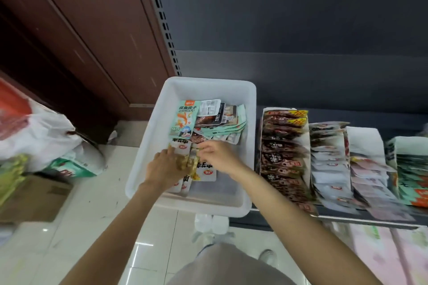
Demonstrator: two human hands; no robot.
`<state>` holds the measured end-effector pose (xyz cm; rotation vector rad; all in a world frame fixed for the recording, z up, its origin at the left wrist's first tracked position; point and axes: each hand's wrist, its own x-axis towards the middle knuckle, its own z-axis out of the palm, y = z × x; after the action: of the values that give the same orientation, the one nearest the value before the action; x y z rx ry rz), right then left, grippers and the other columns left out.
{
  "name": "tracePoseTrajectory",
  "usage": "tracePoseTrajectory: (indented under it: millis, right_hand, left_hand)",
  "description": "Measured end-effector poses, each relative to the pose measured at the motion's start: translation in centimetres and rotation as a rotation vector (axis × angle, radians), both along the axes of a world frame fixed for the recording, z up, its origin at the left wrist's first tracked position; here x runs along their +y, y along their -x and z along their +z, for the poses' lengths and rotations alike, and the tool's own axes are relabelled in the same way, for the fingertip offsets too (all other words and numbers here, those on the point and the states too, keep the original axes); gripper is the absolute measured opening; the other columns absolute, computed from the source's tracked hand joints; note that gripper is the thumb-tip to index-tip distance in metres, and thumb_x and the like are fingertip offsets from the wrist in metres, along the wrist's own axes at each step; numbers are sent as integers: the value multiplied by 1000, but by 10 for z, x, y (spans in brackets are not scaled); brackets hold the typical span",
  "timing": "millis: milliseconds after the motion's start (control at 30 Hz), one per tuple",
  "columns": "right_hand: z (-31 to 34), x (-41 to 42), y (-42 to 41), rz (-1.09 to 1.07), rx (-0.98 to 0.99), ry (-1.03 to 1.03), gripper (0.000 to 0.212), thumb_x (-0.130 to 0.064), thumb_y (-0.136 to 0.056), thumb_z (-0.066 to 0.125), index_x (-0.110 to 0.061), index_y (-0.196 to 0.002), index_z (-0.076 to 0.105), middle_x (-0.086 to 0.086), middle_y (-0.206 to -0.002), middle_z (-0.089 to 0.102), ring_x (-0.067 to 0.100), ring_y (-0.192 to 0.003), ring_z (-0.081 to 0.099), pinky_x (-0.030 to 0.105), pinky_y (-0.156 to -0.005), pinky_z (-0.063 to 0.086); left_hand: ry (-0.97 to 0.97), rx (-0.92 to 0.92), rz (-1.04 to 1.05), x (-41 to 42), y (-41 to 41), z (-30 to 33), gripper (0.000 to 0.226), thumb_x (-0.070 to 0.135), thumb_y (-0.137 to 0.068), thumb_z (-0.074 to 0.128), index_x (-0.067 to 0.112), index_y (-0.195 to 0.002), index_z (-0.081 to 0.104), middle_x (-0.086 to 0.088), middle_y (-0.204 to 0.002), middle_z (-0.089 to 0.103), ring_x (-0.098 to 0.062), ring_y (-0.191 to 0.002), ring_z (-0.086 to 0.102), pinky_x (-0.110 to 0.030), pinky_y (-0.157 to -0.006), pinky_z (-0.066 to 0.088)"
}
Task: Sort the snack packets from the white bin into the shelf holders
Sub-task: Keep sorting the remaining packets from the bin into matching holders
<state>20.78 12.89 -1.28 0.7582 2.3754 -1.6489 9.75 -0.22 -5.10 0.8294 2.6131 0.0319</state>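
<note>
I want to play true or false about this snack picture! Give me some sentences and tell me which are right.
1. Both hands are inside the white plastic bin. True.
2. The left hand holds a yellowish clear snack packet. True.
3. The mint-green packet with a fish picture lies on the floor. False: it lies in the bin.
4. The dark brown packets sit left of the bin. False: they stand in a shelf holder on its right.
5. The right hand hangs beside the person. False: it touches packets in the bin.
</note>
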Motion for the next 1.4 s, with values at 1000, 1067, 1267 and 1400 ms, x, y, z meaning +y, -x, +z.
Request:
tracePoseTrajectory:
  millis: [1000, 1067, 1267, 1400]
  right_hand:
    - [26, 18, -42, -581, 353, 139, 38, -8, -88, 64, -25, -121, 56, -9, -113, 60, 10, -95, 63, 26, -82, 52]
    - [29, 17, -52, -553, 347, 15, 38, -15, -88, 65, -30, -121, 53, -12, -112, 59, 6, -94, 62, 25, -81, 52]
    - [37, 8, -71, -692, 317, 384, 30, -14, -83, 71, -8, -111, 59, 5, -101, 70, 14, -85, 68, 26, -65, 56]
    - [53, 30, -103, -951, 600, 342, 15, -10, -85, 67, -14, -99, 67, 3, -96, 72, 11, -84, 67, 19, -65, 51]
  left_hand:
    - [-840, -789, 371, 11, -1, 64, 22, 6, -85, 66, 12, -106, 66, 4, -87, 68, -9, -79, 63, -17, -62, 47]
    - [-927, -831, 425, 18, -12, 65, 17, 4, -87, 63, 13, -101, 65, 5, -84, 68, -6, -76, 63, -15, -60, 48]
    - [-1271, -999, 417, 49, -61, 71, 15, -1, -92, 52, 7, -102, 60, -3, -89, 70, -11, -77, 68, -24, -66, 54]
    - [-1156, -877, 198, 79, -88, 77, 9, 9, -89, 62, 6, -97, 58, -10, -89, 66, -15, -77, 69, -27, -66, 55]
